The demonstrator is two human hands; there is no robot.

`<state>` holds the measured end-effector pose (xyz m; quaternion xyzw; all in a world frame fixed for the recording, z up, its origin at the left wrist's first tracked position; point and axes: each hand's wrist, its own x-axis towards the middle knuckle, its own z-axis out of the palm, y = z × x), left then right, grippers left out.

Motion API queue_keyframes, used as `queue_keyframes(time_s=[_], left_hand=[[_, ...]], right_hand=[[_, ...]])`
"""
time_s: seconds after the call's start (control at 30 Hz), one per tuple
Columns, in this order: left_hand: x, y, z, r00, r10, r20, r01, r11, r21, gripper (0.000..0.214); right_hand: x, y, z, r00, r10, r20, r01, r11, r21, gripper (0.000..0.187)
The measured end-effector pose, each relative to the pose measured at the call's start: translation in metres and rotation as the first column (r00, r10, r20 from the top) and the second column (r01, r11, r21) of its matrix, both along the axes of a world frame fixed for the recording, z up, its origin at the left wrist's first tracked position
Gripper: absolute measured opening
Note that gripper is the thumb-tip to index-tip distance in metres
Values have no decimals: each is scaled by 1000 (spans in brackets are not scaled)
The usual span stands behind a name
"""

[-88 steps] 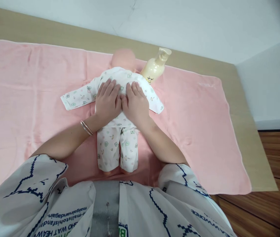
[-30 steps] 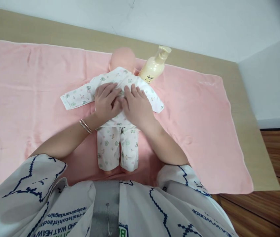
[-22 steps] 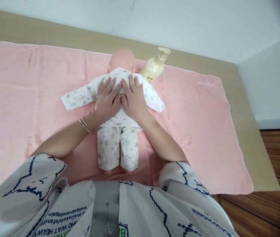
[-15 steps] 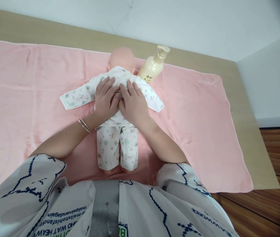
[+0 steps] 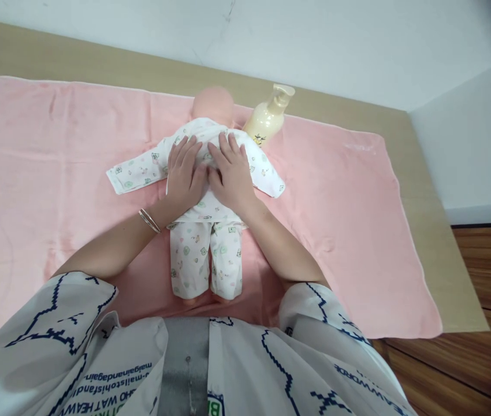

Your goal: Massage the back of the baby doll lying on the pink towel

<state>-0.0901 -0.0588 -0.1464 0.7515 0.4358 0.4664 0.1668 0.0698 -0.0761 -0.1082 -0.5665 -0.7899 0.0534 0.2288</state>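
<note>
A baby doll (image 5: 213,105) lies on its front with its bald head away from me and its arms spread. It wears a white patterned top (image 5: 208,208) and matching trousers (image 5: 190,260). My left hand (image 5: 185,176) rests flat on the left side of the doll's back, fingers stretched toward the head. On the right side of the back lies my right hand (image 5: 233,173), its fingers also extended. The two thumbs come close together over the middle. Neither hand holds anything.
A pink blanket (image 5: 336,231) under the doll covers most of the wooden table (image 5: 427,190). Beside the doll's head on the right is a cream pump bottle (image 5: 268,118). A white wall (image 5: 336,46) rises behind the table.
My right hand has shifted slightly left and its fingers have turned more upright, apart from the left fingers. My left hand stays nearly in place on the doll's back.
</note>
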Motion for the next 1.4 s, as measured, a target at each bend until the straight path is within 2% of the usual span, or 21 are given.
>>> queue_keyframes(time_s=[0.17,0.33,0.43,0.53,0.63,0.73,0.8,0.87,0.93,0.97,1.03,1.07,1.13,1.2,1.3,1.4], left_hand=[[-1,1,-2,1000,-14,7,14,1000,-10,59],[-1,1,0,1000,4,-13,-3,1000,7,59],[1,0,3,1000,21,-19,-21,1000,2,58],[3,-1,5,998,37,-59,-37,999,-11,54],[4,-5,9,995,59,-86,-62,998,-33,49],[5,-7,19,995,62,-74,-67,995,-77,48],[9,-3,32,998,52,-19,-54,994,-91,48],[19,8,49,993,8,116,6,992,-127,48],[35,28,67,948,-71,309,146,963,-228,49],[44,40,76,910,-90,404,222,929,-295,56],[64,64,91,853,-176,491,421,788,-449,76],[73,74,97,829,-139,541,454,733,-507,78],[86,90,104,773,-72,630,523,635,-569,85],[94,99,106,724,-50,688,572,599,-560,89],[98,108,102,712,-156,684,601,641,-478,90],[100,121,93,739,-283,611,602,684,-411,97]], right_hand=[[3,4,0,999,27,-31,-25,998,61,57],[4,4,2,999,38,-9,-38,999,-4,57],[3,2,4,1000,12,-6,-11,998,54,56],[1,0,-2,1000,14,0,-14,997,73,50],[0,0,-12,999,-30,-33,34,992,119,51],[7,0,-9,996,-81,-40,87,975,205,53],[19,1,3,991,-133,-32,137,952,276,55],[36,7,20,973,-221,-70,231,903,362,60],[54,20,37,942,-299,-153,335,838,430,62],[62,28,44,932,-325,-160,362,827,430,61],[72,46,52,927,-349,-137,374,835,403,62],[75,55,53,922,-362,-135,386,840,381,63],[76,71,46,922,-374,-101,385,862,330,62],[75,84,31,927,-372,-43,366,876,314,60],[76,104,-1,932,-359,-39,345,853,392,61],[80,124,-28,922,-363,-137,380,775,504,65]])
